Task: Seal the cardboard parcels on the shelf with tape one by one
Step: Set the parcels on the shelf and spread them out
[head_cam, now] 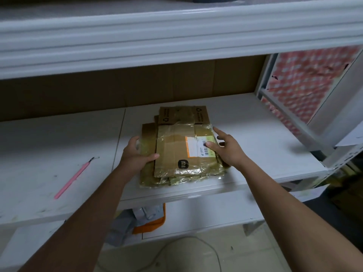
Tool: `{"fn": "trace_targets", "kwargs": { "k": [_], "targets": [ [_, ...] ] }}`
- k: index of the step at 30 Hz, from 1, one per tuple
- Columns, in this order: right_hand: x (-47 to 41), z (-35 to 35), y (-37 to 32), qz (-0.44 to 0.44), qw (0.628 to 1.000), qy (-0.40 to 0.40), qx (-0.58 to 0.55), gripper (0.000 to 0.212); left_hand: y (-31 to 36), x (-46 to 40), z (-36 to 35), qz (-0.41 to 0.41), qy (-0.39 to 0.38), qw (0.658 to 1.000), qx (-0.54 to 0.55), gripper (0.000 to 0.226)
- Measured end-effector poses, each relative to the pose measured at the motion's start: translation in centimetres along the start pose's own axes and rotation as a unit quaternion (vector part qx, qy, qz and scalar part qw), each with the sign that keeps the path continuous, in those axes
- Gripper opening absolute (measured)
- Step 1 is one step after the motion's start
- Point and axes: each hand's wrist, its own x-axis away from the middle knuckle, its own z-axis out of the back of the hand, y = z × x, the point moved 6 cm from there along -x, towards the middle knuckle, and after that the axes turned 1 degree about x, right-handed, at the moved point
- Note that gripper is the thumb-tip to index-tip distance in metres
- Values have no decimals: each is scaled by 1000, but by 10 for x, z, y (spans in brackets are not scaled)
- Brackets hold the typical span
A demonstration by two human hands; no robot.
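A stack of flat cardboard parcels (176,150), shiny with clear tape, lies on the white shelf (255,146). The top parcel bears a white and orange label with a barcode and a black logo. My left hand (135,154) grips the stack's left edge, thumb on top of the cardboard. My right hand (225,148) rests on the right side with straight, spread fingers, its thumb on the label. A further parcel with recycling marks (182,114) pokes out behind the top one. No tape roll is in view.
A pink pen-like tool (74,177) lies on the shelf at the left. Brown cardboard lines the back of the shelf. An upper shelf board (176,36) hangs overhead. A lower shelf holds grey and orange bags (143,220). A white cable lies on the floor.
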Motion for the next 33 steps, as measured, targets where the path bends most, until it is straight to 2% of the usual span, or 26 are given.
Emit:
{"fn": "trace_targets", "kwargs": {
  "k": [4, 8, 12, 15, 18, 21, 25, 29, 33],
  "targets": [
    [7, 9, 0, -8, 1000, 24, 1, 63, 20, 2, 5, -44, 5, 998, -46, 62],
    [16, 9, -2, 11, 999, -24, 25, 46, 29, 3, -7, -31, -42, 996, -79, 41],
    [21, 9, -4, 3, 998, -33, 47, 61, 29, 6, -12, -12, -46, 997, -57, 28],
    [23, 12, -12, 30, 999, -18, 33, 59, 26, 10, 0, 0, -24, 999, -22, 9],
    [23, 11, -25, 53, 998, -20, 8, 53, 24, 15, 19, 6, -1, 1000, 15, 21],
    [20, 2, -41, 68, 996, -61, -3, 47, 21, 24, 36, 24, -17, 999, -33, 33],
    [12, -9, -53, 65, 985, -29, 158, 54, 18, 25, 60, 28, 32, 995, -95, 42],
    [16, -5, -49, 27, 981, -1, 194, 67, 19, 18, 65, 5, 30, 994, -106, 74],
    [21, 7, -35, -39, 973, 30, 225, 72, 15, 5, 54, -1, 6, 999, -37, 71]
  ]
}}
